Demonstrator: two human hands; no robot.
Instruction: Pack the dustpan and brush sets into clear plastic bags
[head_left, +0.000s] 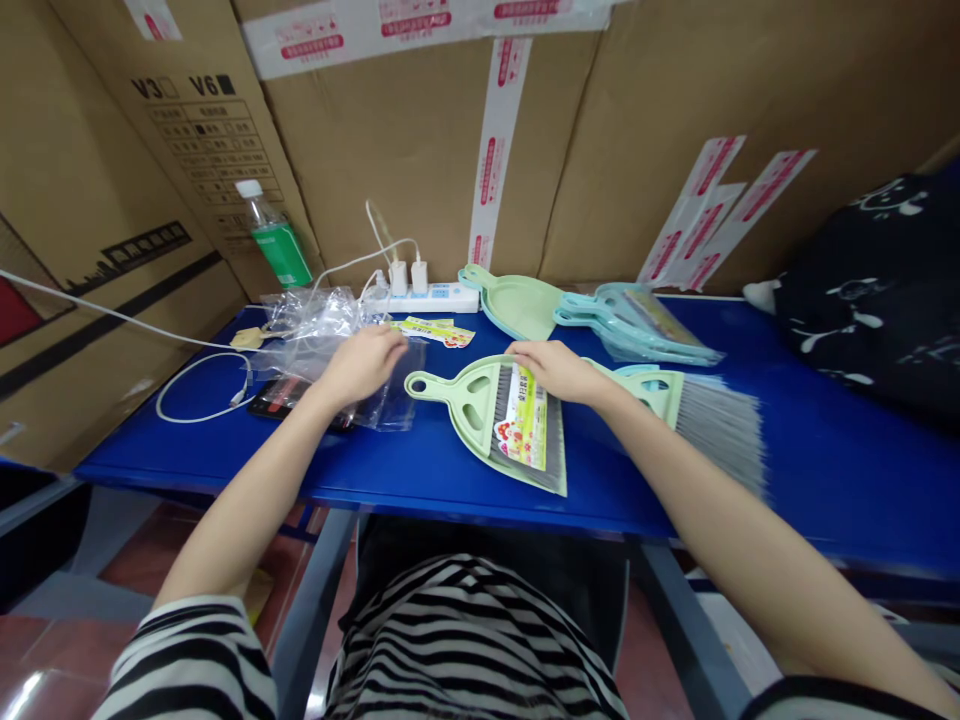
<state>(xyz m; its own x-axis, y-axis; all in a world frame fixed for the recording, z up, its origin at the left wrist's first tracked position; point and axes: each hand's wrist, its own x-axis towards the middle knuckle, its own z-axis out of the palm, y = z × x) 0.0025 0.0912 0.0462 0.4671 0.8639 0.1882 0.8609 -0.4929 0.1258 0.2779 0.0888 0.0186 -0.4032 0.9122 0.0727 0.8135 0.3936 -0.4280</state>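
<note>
In front of me lies a light green dustpan (pixel 463 390) with a small grey-bristled brush (pixel 555 440) nested in it and a yellow-and-white label (pixel 536 415) across the bristles. The fingers of my right hand (pixel 551 368) are curled over the far edge of this set, by the top of the label. To the left, my left hand (pixel 364 360) is closed over a clear plastic bag (pixel 401 405); its fingertips are partly hidden. More crumpled clear bags (pixel 322 315) lie beyond it. Loose yellow labels (pixel 439 332) rest just past my left fingers.
Green and blue dustpans (pixel 525 305) and bagged blue sets (pixel 645 325) lie at the back. Brushes (pixel 716 425) sit under my right forearm. A power strip (pixel 450 298), white cable (pixel 161 395), phone (pixel 274 398), bottle (pixel 279 245) and dark patterned bag (pixel 877 290) surround them. Cardboard (pixel 420 150) walls the back.
</note>
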